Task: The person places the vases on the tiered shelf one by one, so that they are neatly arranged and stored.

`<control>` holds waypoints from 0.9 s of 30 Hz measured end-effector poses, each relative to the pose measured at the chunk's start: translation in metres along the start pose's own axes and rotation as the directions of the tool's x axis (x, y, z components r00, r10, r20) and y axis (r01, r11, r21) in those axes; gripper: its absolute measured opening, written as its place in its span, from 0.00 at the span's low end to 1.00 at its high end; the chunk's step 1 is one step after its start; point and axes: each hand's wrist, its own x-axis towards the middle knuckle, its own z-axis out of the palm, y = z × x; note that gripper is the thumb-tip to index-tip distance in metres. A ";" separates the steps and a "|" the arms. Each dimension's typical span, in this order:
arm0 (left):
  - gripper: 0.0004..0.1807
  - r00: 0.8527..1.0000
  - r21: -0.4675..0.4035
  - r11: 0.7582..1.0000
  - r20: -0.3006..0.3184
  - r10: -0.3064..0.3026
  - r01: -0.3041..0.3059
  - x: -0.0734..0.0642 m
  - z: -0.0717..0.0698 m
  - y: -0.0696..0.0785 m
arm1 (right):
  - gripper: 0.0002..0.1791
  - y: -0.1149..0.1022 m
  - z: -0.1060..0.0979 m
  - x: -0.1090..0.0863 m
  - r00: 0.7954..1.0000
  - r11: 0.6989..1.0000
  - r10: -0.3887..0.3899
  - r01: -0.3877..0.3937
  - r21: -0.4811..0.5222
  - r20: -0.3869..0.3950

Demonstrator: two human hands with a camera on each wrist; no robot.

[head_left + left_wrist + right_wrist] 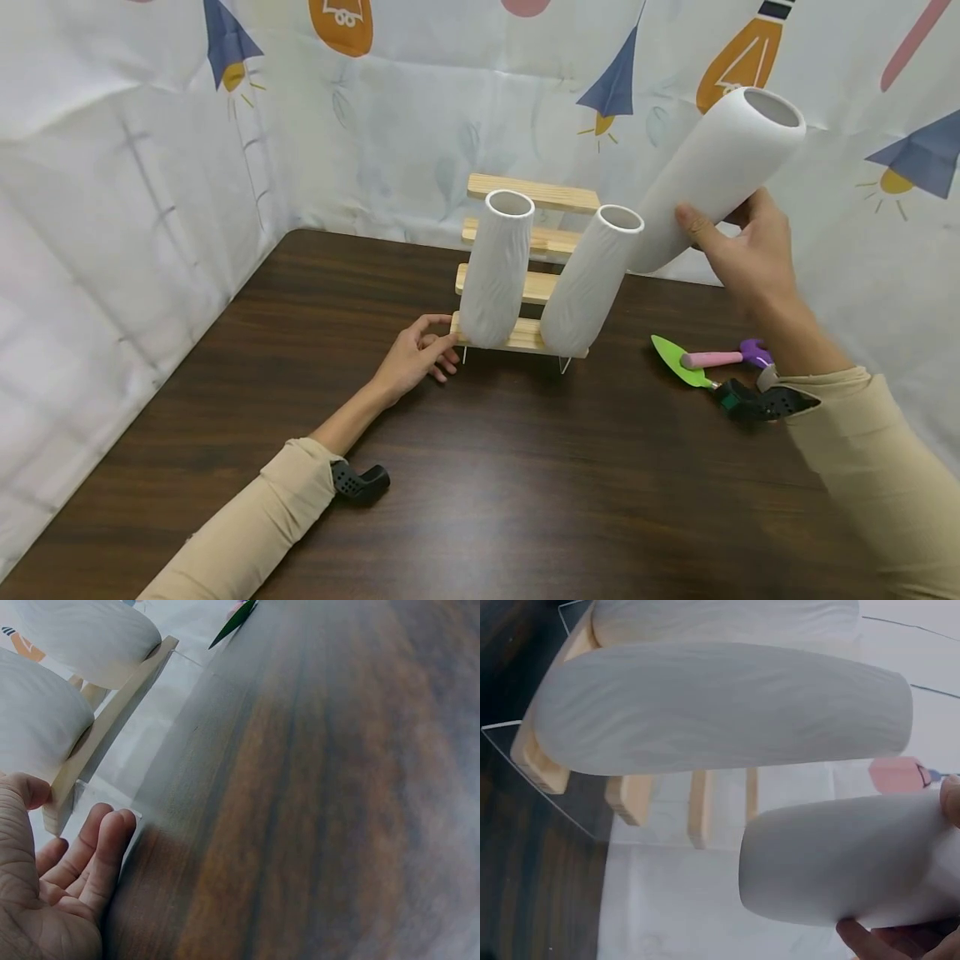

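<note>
My right hand [753, 250] grips a smooth white vase [720, 150] in the air, right of a slatted wooden stand [534, 192]. This vase leans, its mouth up and to the right; in the right wrist view its base [780, 859] is beside a ribbed vase [720, 709]. Two ribbed white vases, one upright at left [497, 275] and one tilted right [594, 283], sit on the stand's lowest slat. At that slat's left end, my left hand [416, 354] pinches the wood, thumb in front; its other fingers curl below, near the wire leg.
On the dark wooden table [487, 483], right of the stand, lie a green trowel [671, 354] and a pink-handled tool with a purple head [712, 359]. A patterned white cloth [420, 108] hangs behind and at the left.
</note>
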 end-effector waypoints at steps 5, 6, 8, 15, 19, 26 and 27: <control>0.25 1.000 -0.004 1.000 0.004 0.000 0.000 0.000 0.000 0.000 | 0.35 -0.013 0.000 0.014 0.999 0.997 0.038 -0.039 0.067 0.014; 0.25 1.000 -0.003 1.000 0.003 0.001 -0.001 0.000 0.000 0.000 | 0.35 -0.016 0.000 0.017 0.999 0.995 0.044 -0.046 0.088 0.016; 0.25 1.000 -0.003 1.000 -0.001 0.004 -0.004 0.001 -0.001 0.000 | 0.36 -0.022 0.001 0.023 0.998 0.989 0.057 -0.060 0.136 0.025; 0.25 1.000 0.006 1.000 0.000 0.004 -0.004 0.002 -0.001 0.001 | 0.37 -0.040 0.004 0.047 0.991 0.977 0.105 -0.118 0.176 0.079; 0.25 1.000 0.010 1.000 0.000 0.004 -0.004 0.002 -0.001 0.001 | 0.38 -0.052 0.007 0.062 0.983 0.971 0.143 -0.162 0.175 0.113; 0.26 1.000 0.007 1.000 0.000 0.003 -0.003 0.003 -0.001 0.001 | 0.40 -0.068 0.015 0.085 0.952 0.912 0.248 -0.292 0.288 0.178; 0.26 1.000 0.006 1.000 0.000 0.003 -0.003 0.003 -0.001 0.001 | 0.40 -0.069 0.016 0.088 0.951 0.910 0.253 -0.296 0.291 0.178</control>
